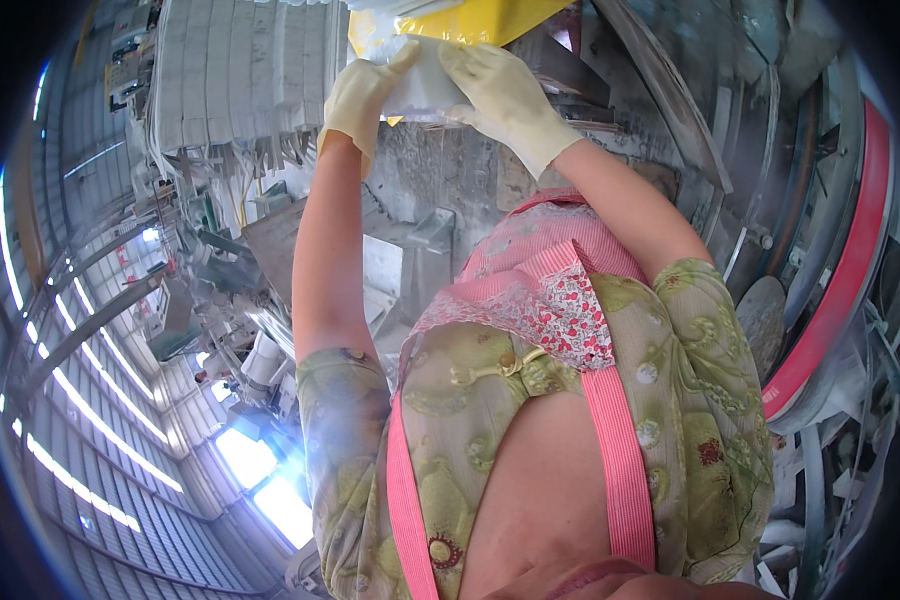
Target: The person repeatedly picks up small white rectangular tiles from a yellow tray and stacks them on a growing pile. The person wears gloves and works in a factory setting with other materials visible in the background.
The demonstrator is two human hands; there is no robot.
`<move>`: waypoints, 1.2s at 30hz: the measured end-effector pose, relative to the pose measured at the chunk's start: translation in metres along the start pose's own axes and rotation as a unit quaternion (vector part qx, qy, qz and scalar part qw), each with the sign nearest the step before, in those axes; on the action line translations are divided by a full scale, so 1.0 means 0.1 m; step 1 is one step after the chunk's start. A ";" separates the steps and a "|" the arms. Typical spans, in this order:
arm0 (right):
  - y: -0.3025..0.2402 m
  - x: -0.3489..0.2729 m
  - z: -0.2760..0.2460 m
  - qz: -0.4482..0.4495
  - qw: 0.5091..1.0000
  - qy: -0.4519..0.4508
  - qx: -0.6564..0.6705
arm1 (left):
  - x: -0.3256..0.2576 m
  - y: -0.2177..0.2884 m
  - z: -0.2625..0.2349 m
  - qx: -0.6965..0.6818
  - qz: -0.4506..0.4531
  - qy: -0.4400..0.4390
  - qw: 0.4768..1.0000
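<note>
Both hands wear cream rubber gloves and reach out to the top of the head view. Between them is a pale white, slab-like piece (422,82), its far part merging with glare. My left hand (358,98) grips its left side, thumb laid along the top. My right hand (500,98) closes on its right side, with the fingers bent over the edge. Just beyond the piece lies a glossy yellow sheet (485,20), partly behind the hands. Whether the white piece is one slab or several thin ones I cannot tell.
A long row of grey-white strips or slabs (240,75) stands to the left of my left hand. Dusty metal machinery (570,80) lies beyond my right hand. A red curved band (840,270) runs down the right side. A grey metal bracket (430,235) sits below the hands.
</note>
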State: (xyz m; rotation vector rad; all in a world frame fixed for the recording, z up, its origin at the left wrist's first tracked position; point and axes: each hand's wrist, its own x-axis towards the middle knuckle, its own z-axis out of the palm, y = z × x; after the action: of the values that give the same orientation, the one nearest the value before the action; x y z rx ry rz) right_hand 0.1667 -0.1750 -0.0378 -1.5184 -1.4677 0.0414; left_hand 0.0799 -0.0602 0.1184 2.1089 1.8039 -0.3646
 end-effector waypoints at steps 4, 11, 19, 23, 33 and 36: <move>-0.01 -0.01 0.02 0.011 1.000 -0.007 -0.010 | -0.08 -0.08 0.06 -0.004 0.004 0.008 1.000; 0.00 -0.02 0.01 0.019 1.000 -0.018 -0.010 | -0.16 -0.16 0.13 -0.009 0.078 0.004 0.997; -0.03 -0.04 -0.01 0.005 1.000 -0.005 -0.024 | -0.05 -0.43 0.08 -0.102 0.111 -0.054 0.987; -0.05 -0.06 -0.05 -0.012 0.999 0.016 -0.029 | 0.01 -0.49 0.04 -0.315 -0.012 -0.075 0.946; -0.16 -0.13 -0.14 -0.018 0.997 -0.039 -0.072 | -0.29 -0.10 0.20 -0.075 0.112 -0.006 0.991; -0.19 -0.17 -0.19 -0.021 0.998 -0.047 -0.048 | -0.27 -0.20 0.28 -0.101 0.175 0.016 0.979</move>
State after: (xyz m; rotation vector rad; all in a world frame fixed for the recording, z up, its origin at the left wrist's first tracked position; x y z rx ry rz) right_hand 0.1595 -0.2036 -0.0257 -1.5814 -1.5959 0.0180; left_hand 0.0564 -0.0937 0.1023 2.2366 1.3791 -0.0533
